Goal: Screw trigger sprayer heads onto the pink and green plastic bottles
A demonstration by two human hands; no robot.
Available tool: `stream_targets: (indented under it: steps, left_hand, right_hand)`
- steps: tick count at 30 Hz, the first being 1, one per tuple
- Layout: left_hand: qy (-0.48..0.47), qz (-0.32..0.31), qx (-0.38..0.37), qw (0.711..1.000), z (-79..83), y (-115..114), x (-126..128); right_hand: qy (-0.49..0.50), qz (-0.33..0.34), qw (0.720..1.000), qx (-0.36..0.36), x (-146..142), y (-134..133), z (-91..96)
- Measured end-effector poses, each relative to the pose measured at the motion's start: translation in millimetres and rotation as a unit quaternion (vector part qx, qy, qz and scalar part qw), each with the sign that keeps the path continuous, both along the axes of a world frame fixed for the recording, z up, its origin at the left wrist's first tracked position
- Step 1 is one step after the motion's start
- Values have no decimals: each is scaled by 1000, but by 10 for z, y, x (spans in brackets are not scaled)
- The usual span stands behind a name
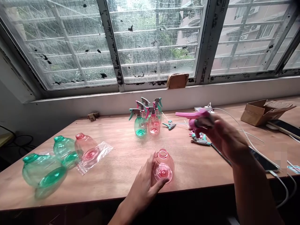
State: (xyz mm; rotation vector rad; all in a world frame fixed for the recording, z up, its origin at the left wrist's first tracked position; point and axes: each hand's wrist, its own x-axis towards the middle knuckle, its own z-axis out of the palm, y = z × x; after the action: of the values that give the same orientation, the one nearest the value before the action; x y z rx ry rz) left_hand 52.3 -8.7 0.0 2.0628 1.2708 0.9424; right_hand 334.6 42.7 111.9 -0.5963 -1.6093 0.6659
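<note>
My left hand (146,179) is wrapped round a clear pink bottle (165,164) with an uncapped neck, which stands near the table's front edge. Raised to the right of it, my right hand (226,137) grips a pink and grey spray head (199,120); motion blurs it a little. Farther back, several spray bottles in green and pink, such as a green spray bottle (140,125) and a pink spray bottle (154,123), stand together with their heads on. Loose spray heads (201,140) lie partly hidden beyond my right hand.
On the left, two green bottles (44,170) and a pink bottle (85,147) lie tilted without heads, beside a clear plastic bag (95,156). A single spray head (170,125) lies behind. To the right are a cardboard box (266,112), phones and white cables (247,137).
</note>
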Motion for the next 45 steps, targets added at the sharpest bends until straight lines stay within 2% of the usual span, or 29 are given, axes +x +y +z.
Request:
stream_targets:
  steps: [2,4,9,14,19,23,25,28,30,32,36,45]
  left_hand:
    - [12,-17,3,1000,50,-20,0]
    - [15,-20,7,1000,86,-33,2]
    - [15,-21,11,1000,91,-28,3]
    - [5,-19,21,1000,72,-24,-2]
    - [4,-21,17,1000,78,-29,-1]
    - [5,-21,16,1000,89,-30,1]
    - [4,-17,16,1000,94,-31,3]
    - [5,-16,15,1000,100,-32,8]
    - [8,-21,13,1000,101,-29,9]
    - [11,-27,13,999,101,-24,9]
    - [11,-30,27,999,98,-20,6]
    - [17,-25,13,999,55,-17,0]
  right_hand:
    - [128,1,992,9,-82,-85,45]
    - [169,7,986,-8,-140,-127,61]
    - [149,32,988,-34,-122,-84,16]
    - [141,6,990,-19,-177,-55,1]
    - [180,-35,983,1,-279,-92,47]
    - [201,-7,979,-30,-306,-99,32]
    - [160,29,986,-48,-325,-90,1]
    - [-6,95,992,-80,-378,-64,-39]
    - [-128,123,980,-92,-427,-47,-46]
    - [-204,145,964,-92,-473,-35,-38]
    - [-226,195,950,-90,-508,-20,-17]
    - [-222,234,944,-71,-483,103,-78]
